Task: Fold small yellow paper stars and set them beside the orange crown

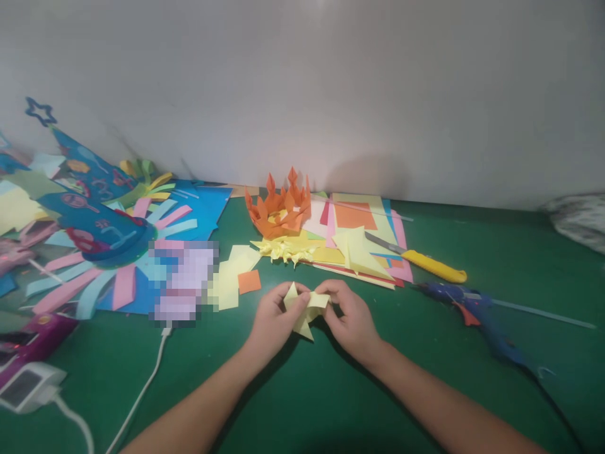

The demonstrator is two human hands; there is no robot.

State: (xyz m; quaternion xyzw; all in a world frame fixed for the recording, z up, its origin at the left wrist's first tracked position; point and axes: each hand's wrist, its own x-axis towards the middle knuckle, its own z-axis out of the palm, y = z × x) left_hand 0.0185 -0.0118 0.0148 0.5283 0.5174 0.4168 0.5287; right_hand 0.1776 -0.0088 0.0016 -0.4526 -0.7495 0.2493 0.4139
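Between my two hands is a pale yellow piece of folded paper, with pointed corners sticking up and down. My left hand pinches it from the left, thumb on its front. From the right, my right hand grips its edge between thumb and curled fingers. Just beyond the hands lie folded yellow paper pieces in a row. Behind them stands an orange paper crown made of pointed folded pieces. A small orange paper square and pale yellow sheets lie left of my left hand.
A yellow utility knife with its blade out rests by stacked coloured papers. A blue glue gun with cord lies right. Blue paper cone hats, a white cable and a purple device are left. A wall stands behind.
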